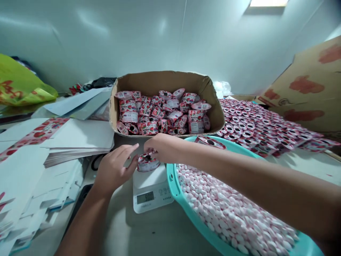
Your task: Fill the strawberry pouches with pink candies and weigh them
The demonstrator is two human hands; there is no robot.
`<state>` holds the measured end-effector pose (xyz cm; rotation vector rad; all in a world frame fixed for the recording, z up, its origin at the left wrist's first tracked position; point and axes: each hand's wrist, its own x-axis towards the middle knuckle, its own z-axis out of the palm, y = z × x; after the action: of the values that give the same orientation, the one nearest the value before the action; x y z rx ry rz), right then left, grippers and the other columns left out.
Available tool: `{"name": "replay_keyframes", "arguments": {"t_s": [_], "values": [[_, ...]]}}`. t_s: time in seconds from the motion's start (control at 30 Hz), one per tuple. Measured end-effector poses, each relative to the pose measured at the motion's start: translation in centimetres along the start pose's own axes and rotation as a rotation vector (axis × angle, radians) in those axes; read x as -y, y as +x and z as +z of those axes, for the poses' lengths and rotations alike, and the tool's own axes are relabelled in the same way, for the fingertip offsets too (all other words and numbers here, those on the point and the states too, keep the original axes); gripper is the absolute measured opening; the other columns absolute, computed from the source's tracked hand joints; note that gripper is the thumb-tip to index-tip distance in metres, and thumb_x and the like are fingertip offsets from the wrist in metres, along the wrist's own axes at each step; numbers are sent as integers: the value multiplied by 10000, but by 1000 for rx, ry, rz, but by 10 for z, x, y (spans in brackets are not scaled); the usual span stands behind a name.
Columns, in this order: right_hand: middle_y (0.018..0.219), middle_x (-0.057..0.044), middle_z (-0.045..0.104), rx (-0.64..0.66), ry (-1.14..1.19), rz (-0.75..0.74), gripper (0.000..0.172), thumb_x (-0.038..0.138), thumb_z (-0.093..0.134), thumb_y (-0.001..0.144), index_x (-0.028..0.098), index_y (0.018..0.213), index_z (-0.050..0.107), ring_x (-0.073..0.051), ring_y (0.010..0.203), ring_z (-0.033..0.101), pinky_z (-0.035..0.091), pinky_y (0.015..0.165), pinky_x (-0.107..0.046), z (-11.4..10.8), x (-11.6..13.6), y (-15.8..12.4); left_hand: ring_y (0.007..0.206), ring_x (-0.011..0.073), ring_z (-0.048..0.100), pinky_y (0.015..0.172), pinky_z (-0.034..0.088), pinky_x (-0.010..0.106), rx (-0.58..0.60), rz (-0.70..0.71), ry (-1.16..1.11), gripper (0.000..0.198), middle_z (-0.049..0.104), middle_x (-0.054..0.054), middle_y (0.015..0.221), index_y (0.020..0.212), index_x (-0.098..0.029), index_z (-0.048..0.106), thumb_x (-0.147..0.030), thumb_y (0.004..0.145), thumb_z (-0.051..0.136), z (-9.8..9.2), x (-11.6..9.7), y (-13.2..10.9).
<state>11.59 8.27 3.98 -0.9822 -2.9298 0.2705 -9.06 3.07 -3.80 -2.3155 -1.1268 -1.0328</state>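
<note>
A small round candy tub (147,162) with a red strawberry wrap stands on a white kitchen scale (150,188) whose display shows digits. My right hand (160,146) hovers over the tub's top with its fingers curled down in a pinch; what they hold is hidden. My left hand (116,166) lies beside the tub on the left, fingers stretched toward it and touching its side. A teal basin (173,185) full of small white and pink candies sits right of the scale.
A cardboard box (165,80) of filled strawberry tubs stands behind the scale. Many flat tub lids (261,128) spread to the right. Stacks of flat white cartons (53,142) lie left. A green bag (21,85) sits far left, and a printed carton (311,85) far right.
</note>
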Motion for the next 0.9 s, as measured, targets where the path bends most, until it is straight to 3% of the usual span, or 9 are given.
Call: {"name": "replay_keyframes", "arguments": {"t_s": [0.23,0.43,0.57,0.7,0.83,0.9], "values": [[868,-42,741,11,-110,27,198,68,575,835,196,868,722,-159,745,605,346,616,-283,-1,-4,-9,945,218,702,837,559,334,37,-30,-43,276,726,97,1045,1224,-180,605,-260,963,564,1,-2,0],[1005,-61,761,-87,-19,98,281,72,573,830,188,1021,742,-186,888,661,436,750,-269,-2,-20,-26,980,227,698,857,560,360,148,-41,-87,267,726,100,1099,1197,-184,636,-292,978,528,5,-3,-1],[1025,-65,757,-127,-37,115,333,33,517,837,184,1021,750,-202,924,674,468,809,-298,-17,-19,-65,1042,235,682,920,547,382,221,-53,-144,304,709,103,1156,1226,-184,634,-310,968,533,6,-4,1],[949,-38,757,-95,14,179,312,80,517,857,239,965,763,-185,802,676,493,705,-299,-25,-15,-116,1143,278,645,980,524,423,336,-145,-170,499,675,118,1256,1376,-198,548,-411,926,587,9,-5,-1],[1278,-50,685,-19,71,133,353,189,550,923,328,1203,714,-259,1140,641,521,932,-403,-12,-17,-146,1147,285,645,984,516,422,408,-200,-182,545,681,116,1269,1413,-197,523,-437,925,569,13,-5,-2],[1397,-45,614,30,59,153,389,269,641,899,370,1272,683,-307,1222,601,498,996,-472,-2,-18,-152,1155,290,641,990,510,432,397,-203,-199,554,678,119,1278,1405,-192,531,-489,938,544,12,-5,-2]]}}
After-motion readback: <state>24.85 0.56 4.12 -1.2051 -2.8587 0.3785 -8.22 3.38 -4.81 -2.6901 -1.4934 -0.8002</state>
